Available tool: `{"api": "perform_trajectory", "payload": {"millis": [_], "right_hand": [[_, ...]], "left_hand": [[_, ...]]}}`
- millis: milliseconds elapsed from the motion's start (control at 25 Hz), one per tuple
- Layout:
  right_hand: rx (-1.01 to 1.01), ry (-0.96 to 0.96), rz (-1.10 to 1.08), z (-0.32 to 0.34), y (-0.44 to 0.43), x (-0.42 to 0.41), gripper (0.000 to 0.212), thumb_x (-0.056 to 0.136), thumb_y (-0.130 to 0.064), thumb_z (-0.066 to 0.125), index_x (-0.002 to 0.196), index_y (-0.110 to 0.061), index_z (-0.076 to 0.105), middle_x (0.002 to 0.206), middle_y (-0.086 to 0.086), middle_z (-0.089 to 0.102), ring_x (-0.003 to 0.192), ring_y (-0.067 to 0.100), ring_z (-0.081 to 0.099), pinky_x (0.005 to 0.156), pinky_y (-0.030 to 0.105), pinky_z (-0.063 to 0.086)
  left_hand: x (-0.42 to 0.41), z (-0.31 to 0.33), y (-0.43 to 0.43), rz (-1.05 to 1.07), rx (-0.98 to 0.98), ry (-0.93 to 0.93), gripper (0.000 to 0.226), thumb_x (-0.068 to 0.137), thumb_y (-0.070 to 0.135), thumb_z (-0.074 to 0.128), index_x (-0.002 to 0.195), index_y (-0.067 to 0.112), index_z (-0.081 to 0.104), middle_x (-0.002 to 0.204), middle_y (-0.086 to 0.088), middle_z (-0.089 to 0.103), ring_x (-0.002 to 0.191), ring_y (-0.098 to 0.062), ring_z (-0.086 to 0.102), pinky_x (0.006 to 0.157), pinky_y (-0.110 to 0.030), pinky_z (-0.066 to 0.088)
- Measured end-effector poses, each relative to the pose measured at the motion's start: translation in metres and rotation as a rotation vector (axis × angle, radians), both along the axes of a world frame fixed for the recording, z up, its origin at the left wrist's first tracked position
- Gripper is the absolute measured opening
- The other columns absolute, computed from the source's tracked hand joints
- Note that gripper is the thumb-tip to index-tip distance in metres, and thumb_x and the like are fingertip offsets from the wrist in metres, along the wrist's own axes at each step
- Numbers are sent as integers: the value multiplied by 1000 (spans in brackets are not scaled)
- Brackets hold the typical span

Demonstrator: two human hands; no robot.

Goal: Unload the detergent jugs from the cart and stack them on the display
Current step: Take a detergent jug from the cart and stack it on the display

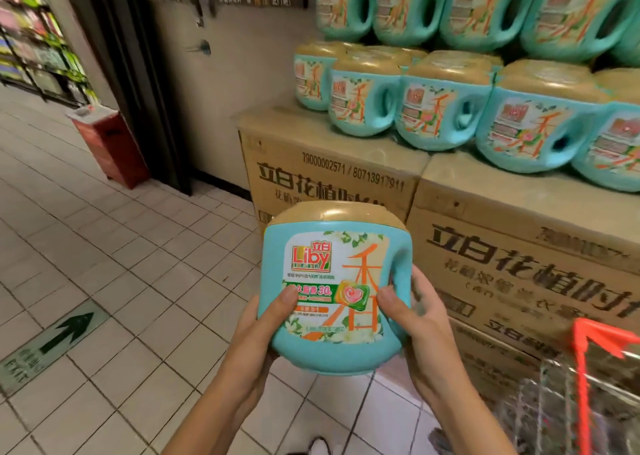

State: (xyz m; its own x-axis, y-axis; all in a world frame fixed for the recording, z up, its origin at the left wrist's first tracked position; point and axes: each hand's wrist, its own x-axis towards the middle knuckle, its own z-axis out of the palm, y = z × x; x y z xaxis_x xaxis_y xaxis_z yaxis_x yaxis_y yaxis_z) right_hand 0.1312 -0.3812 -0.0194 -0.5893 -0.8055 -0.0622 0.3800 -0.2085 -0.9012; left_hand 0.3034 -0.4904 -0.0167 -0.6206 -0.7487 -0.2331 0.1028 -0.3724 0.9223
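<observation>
I hold one teal detergent jug (pixel 332 264) with a gold cap upright in front of me, its label facing me. My left hand (pixel 263 323) grips its left lower side, thumb on the label. My right hand (pixel 415 319) grips the right side by the handle. The display (pixel 467 191) is a base of brown cardboard cartons on the right, with two tiers of several matching jugs (pixel 446 108) stacked on top. The cart (pixel 585 385), wire with an orange corner, shows at the lower right; what it holds is hard to tell.
White tiled floor (pixel 138 281) spreads to the left, with a green arrow sticker (pixel 65 333). A red bin (pixel 110 143) stands by a dark door frame (pixel 138 73). Store shelves (pixel 34 32) run at the far left. My shoe (pixel 320 446) shows at the bottom.
</observation>
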Motion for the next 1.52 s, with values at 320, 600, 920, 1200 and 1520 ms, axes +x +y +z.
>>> {"api": "perform_trajectory", "payload": {"millis": [320,600,920,1200,1520], "right_hand": [[4,129,-41,35,-159,-69,57,52,-29,88,98,-11,59,97,26,62,85,35,69,66,39,60],[12,344,-97,65,-281,-107,70,54,-26,87,116,-23,55,85,-3,54,74,1,63,64,21,55],[249,639,-383,71,-400,-129,95,58,-29,92,139,-21,43,140,-2,45,132,18,41,109,46,39],[306,713,-572,55,-451,-135,88,56,-26,92,130,-31,47,125,-6,43,120,11,45,107,30,41],[322,813,-847,45,-450,-156,74,67,-31,86,132,-23,51,128,-7,48,118,4,49,101,21,45]], "left_hand": [[-73,34,-165,77,-215,-2,59,69,50,73,117,18,65,105,-6,75,95,-23,73,70,-25,58],[-121,66,-302,-15,-458,-17,84,42,39,96,114,19,56,97,6,76,82,-13,74,59,-18,56],[-166,64,-459,-174,-644,-74,82,35,46,90,108,34,53,100,20,72,89,0,70,61,-13,55],[-204,39,-529,-270,-683,-89,75,36,44,87,101,37,50,94,22,68,84,21,60,57,-3,47],[-229,36,-532,-171,-663,-51,130,29,68,86,143,42,29,134,25,48,119,7,49,90,-19,45]]}}
